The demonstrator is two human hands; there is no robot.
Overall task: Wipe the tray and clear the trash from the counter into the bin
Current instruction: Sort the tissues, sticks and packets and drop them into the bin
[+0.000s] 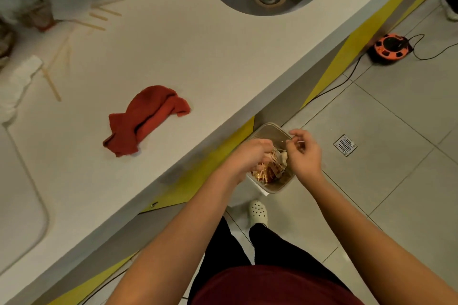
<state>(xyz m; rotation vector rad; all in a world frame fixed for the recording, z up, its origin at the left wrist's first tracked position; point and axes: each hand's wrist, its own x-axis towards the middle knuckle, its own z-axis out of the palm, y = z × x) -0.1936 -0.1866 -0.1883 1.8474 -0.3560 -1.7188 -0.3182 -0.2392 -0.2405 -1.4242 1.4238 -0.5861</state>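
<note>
Over the bin (279, 188), left hand (247, 158) gripping trash (269, 168), right hand (306, 153) pinching stick (300, 141).

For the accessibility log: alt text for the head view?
Both hands, left hand and right hand, drop wooden sticks and scraps into a bin on the floor beside the counter. A red cloth and loose sticks lie on the counter.

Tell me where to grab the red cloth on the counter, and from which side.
Take the red cloth at its raised, bunched fold along the upper right, coming straight down from above. It lies crumpled and flat on the white counter, clear of the wooden sticks, so a top pinch on the ridge looks easiest.
</note>
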